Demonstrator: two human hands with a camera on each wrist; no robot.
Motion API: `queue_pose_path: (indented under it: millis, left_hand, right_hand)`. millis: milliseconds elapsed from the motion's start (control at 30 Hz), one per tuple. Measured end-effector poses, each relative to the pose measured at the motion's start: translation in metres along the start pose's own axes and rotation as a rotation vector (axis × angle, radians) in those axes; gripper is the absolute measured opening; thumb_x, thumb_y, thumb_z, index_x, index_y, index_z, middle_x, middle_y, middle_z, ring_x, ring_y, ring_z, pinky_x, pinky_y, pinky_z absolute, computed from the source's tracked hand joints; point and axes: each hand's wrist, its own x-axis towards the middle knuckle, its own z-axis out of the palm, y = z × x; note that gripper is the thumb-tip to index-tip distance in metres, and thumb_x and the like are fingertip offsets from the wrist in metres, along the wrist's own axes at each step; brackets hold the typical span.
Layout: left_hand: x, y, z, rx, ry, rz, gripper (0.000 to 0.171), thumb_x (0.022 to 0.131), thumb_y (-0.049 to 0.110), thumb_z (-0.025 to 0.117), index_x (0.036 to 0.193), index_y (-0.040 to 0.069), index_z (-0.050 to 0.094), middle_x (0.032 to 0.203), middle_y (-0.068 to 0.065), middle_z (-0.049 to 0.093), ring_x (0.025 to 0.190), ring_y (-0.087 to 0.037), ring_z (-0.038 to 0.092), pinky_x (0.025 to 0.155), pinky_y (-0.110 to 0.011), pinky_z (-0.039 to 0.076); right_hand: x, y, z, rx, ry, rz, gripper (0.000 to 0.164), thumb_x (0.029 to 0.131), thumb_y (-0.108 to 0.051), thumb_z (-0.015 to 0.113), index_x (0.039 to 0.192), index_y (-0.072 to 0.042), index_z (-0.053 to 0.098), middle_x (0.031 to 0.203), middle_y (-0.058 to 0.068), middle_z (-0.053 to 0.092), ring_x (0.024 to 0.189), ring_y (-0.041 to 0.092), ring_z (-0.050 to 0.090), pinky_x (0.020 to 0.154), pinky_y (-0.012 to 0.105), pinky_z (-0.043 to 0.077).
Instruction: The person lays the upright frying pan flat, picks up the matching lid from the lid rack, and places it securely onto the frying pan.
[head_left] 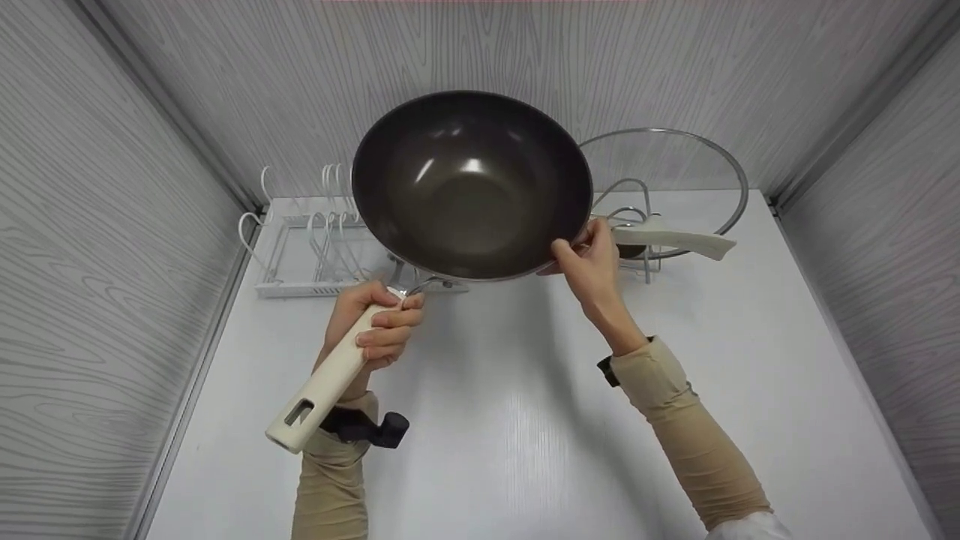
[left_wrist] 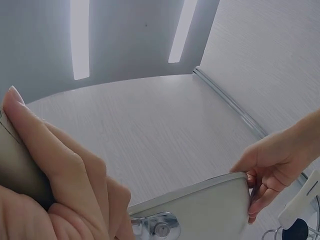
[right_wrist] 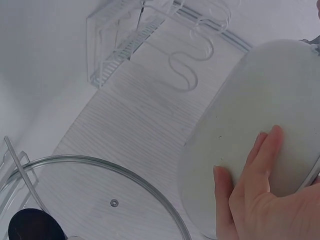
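A wok (head_left: pixel 472 187) with a dark glossy inside and a pale outside is held up, tilted so its inside faces the head camera. My left hand (head_left: pixel 375 330) grips its long cream handle (head_left: pixel 322 390) near the metal bracket, fingers wrapped around it. On the right, my right hand (head_left: pixel 592 262) pinches the rim, thumb on the inside edge. The right wrist view shows that hand's fingers (right_wrist: pixel 267 155) spread against the pale underside (right_wrist: pixel 240 115). In the left wrist view, the silver bracket (left_wrist: pixel 160 227) joins the wok's side below the rim.
Behind the wok at left stands a white wire rack (head_left: pixel 300 255) with curved loops. To the right, a glass lid with a metal rim (head_left: pixel 742 180) leans upright at a grey wire rack (head_left: pixel 646 270), beside another cream handle (head_left: pixel 682 241). Wood-grain panels (head_left: pixel 97 300) enclose the white tabletop (head_left: pixel 510 450).
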Motion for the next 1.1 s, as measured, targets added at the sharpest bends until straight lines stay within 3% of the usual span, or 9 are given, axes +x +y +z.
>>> queue_pose_path:
  millis: [167,367,800,967,1100]
  left_hand:
    - [-0.002,-0.003,0.001,0.009,-0.041,-0.04,0.013,0.091,0.005,0.031,0.099,-0.001,0.039,0.065,0.003,0.021,0.041,-0.006,0.025,0.044,-0.021,0.049]
    - [-0.004,-0.005,-0.003,0.027,-0.038,-0.096,0.012,0.091,0.006,0.032,0.099,0.0,0.039,0.064,0.003,0.021,0.041,-0.006,0.025,0.045,-0.019,0.049]
    - [-0.005,-0.026,-0.009,0.062,0.055,-0.146,0.013,0.091,0.007,0.034,0.098,0.001,0.042,0.064,0.002,0.023,0.042,-0.008,0.03,0.042,-0.019,0.048]
    - [-0.004,-0.034,-0.011,0.087,0.08,-0.162,0.009,0.091,0.008,0.032,0.094,0.004,0.039,0.064,0.003,0.023,0.043,-0.007,0.033,0.042,-0.018,0.048]
    - [-0.004,-0.04,-0.012,0.123,0.106,-0.173,0.009,0.091,0.009,0.03,0.092,0.005,0.038,0.064,0.003,0.024,0.043,-0.006,0.035,0.042,-0.017,0.048]
  right_hand:
    - [-0.014,0.0,-0.004,0.059,0.012,-0.022,0.018,0.083,0.006,0.054,0.088,-0.002,0.038,0.081,0.018,0.055,0.059,0.032,0.069,0.057,0.045,0.06]
    - [-0.033,0.005,-0.011,0.125,0.025,-0.039,0.022,0.083,0.008,0.053,0.087,-0.004,0.034,0.08,0.013,0.047,0.059,0.03,0.068,0.056,0.044,0.059]
    - [-0.071,0.016,-0.032,0.097,0.065,-0.018,0.021,0.085,0.012,0.048,0.087,-0.002,0.032,0.08,0.015,0.045,0.06,0.03,0.067,0.059,0.044,0.06]
    - [-0.083,0.019,-0.04,0.044,0.098,0.014,0.021,0.086,0.011,0.048,0.086,-0.002,0.031,0.081,0.013,0.045,0.059,0.023,0.066,0.057,0.035,0.06]
    - [-0.092,0.021,-0.047,0.046,0.1,0.044,0.021,0.087,0.012,0.047,0.087,-0.001,0.03,0.083,0.016,0.046,0.062,0.028,0.068,0.06,0.039,0.06]
